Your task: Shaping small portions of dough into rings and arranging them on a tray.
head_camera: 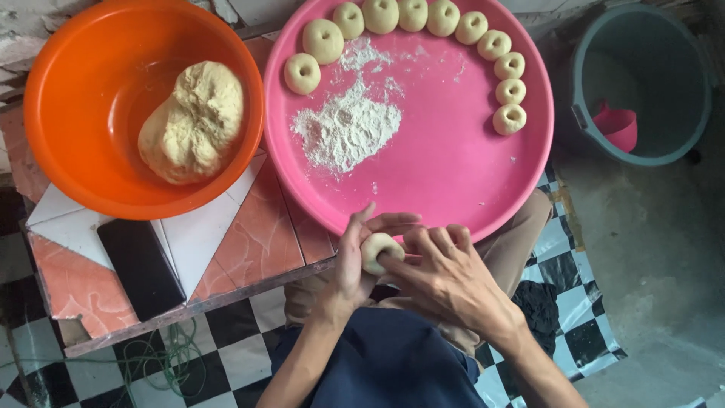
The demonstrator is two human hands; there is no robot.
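Note:
My left hand cups a small ball of pale dough just below the near rim of a round pink tray. My right hand lies over it from the right, a finger pressing into the ball. Several shaped dough rings with a dimple in the middle line the far and right rim of the tray. A heap of white flour lies on its left half. An orange bowl to the left holds a large lump of dough.
Tray and bowl stand on a low table tiled in red and white. A black phone lies near its front edge. A grey bucket with a pink scoop stands on the floor at right. Checkered mat below.

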